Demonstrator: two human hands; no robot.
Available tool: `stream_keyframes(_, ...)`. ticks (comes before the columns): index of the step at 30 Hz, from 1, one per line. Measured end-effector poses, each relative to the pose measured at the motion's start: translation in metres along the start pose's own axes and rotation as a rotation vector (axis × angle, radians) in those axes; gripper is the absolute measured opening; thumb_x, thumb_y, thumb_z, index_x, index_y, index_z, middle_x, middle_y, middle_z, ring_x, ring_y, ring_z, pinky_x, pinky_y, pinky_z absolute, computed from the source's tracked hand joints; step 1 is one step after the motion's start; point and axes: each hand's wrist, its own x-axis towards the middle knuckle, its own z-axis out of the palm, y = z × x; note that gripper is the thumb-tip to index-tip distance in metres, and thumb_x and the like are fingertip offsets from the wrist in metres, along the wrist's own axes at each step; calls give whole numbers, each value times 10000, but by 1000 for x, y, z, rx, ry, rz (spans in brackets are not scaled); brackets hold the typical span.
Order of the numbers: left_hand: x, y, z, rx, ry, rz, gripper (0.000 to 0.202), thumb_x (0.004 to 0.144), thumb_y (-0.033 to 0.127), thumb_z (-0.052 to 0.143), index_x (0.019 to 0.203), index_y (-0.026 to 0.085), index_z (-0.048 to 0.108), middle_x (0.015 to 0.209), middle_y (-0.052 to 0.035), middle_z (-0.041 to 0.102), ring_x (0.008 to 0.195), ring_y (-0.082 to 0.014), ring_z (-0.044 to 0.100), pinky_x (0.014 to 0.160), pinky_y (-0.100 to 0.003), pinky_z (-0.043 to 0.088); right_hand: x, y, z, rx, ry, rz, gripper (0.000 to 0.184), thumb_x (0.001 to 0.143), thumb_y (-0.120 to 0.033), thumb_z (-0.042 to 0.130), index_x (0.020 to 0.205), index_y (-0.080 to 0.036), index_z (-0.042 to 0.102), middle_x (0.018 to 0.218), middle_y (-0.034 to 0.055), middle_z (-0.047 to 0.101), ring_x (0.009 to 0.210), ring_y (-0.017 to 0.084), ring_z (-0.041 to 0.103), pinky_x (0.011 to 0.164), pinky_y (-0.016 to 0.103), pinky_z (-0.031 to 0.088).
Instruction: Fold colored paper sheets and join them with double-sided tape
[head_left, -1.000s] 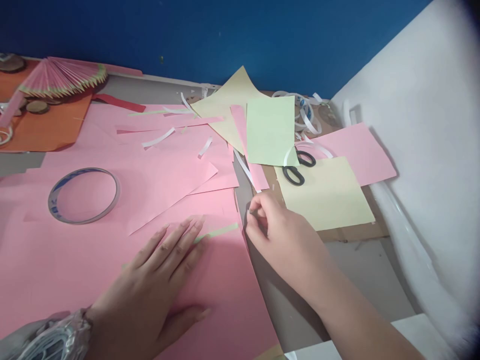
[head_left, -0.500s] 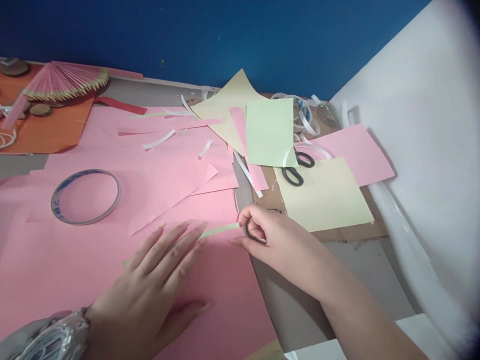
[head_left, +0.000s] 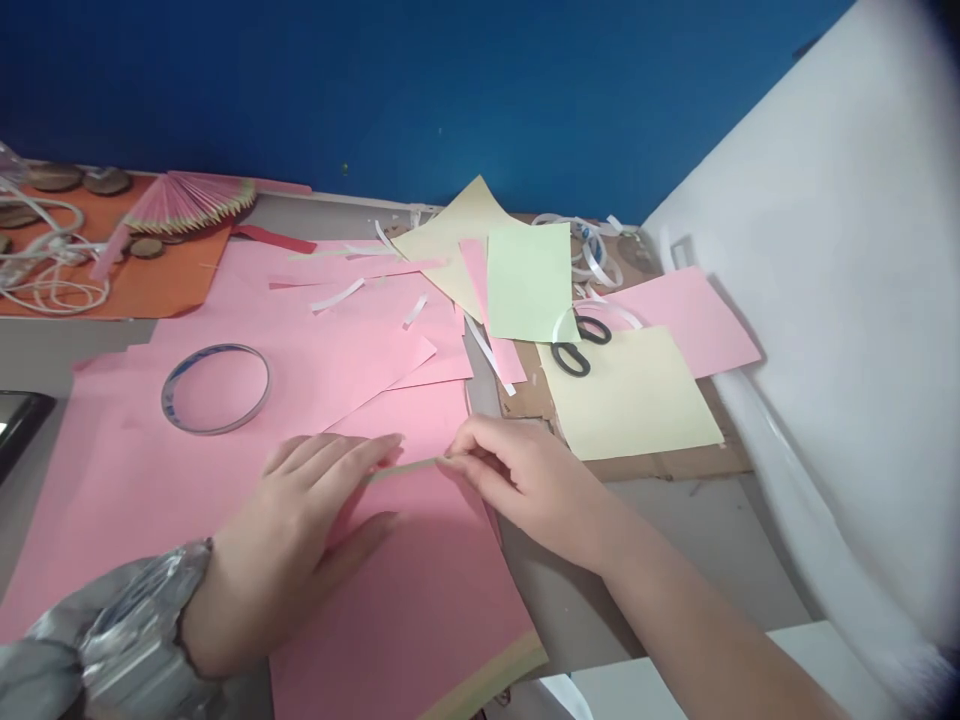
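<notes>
A pink paper sheet has narrow green strips along its far and near edges. My left hand, a grey sleeve and silvery band at its wrist, grips the far edge, fingers together over it and thumb on the near side. The right end of that edge is pinched between the thumb and bent index finger of my right hand. Between the hands a short length of green strip shows; the left fingers hide the rest. Other pink sheets lie underneath and beyond.
A tape roll lies at left. Black-handled scissors rest among a green sheet and a cream sheet on cardboard. A pleated pink fan sits back left by white cords. A blue wall stands behind.
My left hand has gone from lying flat with spread fingers to gripping the far edge. My right hand has moved left along with the sheet. The view has shifted, showing more at left.
</notes>
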Motion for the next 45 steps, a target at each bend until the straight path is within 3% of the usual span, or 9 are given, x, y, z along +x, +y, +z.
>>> stream_keyframes(3, 5, 4, -9, -77, -108, -41, 152, 901, 325, 467, 972, 245, 576, 896, 9, 663, 841, -177, 579, 780, -335, 372, -2, -5, -1, 21, -33, -112, 187, 930, -245, 404, 751, -209, 443, 713, -46, 543, 632, 95, 466, 559, 233, 307)
stream_keyframes(5, 9, 8, -15, -105, -150, -88, 219, 918, 324, 428, 805, 227, 588, 757, 28, 641, 733, -152, 568, 737, -316, 366, -5, -10, -2, 32, -36, -104, 191, 925, -295, 425, 755, -213, 453, 690, -51, 527, 614, 95, 451, 545, 231, 301)
stream_keyframes(8, 20, 13, -23, -104, -164, -84, 283, 922, 344, 405, 759, 214, 597, 708, 27, 623, 682, -143, 552, 725, -307, 365, -7, -17, -8, 32, 22, -23, 234, 913, -388, 440, 751, -220, 461, 631, -63, 483, 573, 95, 420, 514, 228, 276)
stream_keyframes(14, 50, 7, -18, -131, -174, -81, 364, 902, 405, 406, 648, 190, 554, 599, 27, 567, 581, -127, 496, 633, -264, 365, 3, -4, -15, 86, 133, -60, 234, 903, -284, 427, 683, -203, 432, 624, -57, 412, 584, 100, 385, 545, 235, 275)
stream_keyframes(20, 53, -11, -6, -234, -136, -136, 349, 902, 390, 396, 682, 177, 563, 633, 18, 559, 578, -116, 469, 562, -235, 355, 16, 28, -14, 269, 366, -14, 218, 925, -367, 356, 815, -209, 459, 665, -46, 379, 573, 107, 377, 552, 237, 327)
stream_keyframes(23, 51, -11, -2, -220, -86, -66, 341, 899, 400, 417, 715, 177, 596, 625, 14, 556, 579, -119, 467, 587, -245, 366, 15, 19, -10, 202, 280, -116, 160, 864, -346, 517, 959, -218, 510, 768, -25, 462, 687, 124, 449, 642, 247, 372)
stream_keyframes(28, 51, -6, -2, -203, -76, 16, 307, 917, 316, 393, 734, 179, 598, 682, -8, 612, 668, -138, 525, 687, -277, 394, 10, 0, -1, 35, 189, -211, 194, 917, -229, 427, 730, -203, 474, 780, -5, 505, 795, 143, 471, 713, 259, 368)
stream_keyframes(37, 52, -21, -16, -232, 55, -185, 289, 881, 364, 412, 664, 189, 486, 625, 25, 515, 594, -120, 472, 599, -252, 389, 13, 28, -20, 204, 393, 7, 306, 876, -441, 475, 685, -211, 412, 650, -37, 404, 605, 128, 400, 569, 251, 336)
stream_keyframes(45, 51, -30, -10, -360, 180, -321, 298, 883, 410, 415, 686, 193, 469, 586, 51, 408, 535, -98, 373, 519, -231, 341, 13, 35, -26, 169, 486, 56, 296, 908, -453, 385, 739, -220, 453, 692, -19, 469, 621, 149, 447, 564, 256, 365)
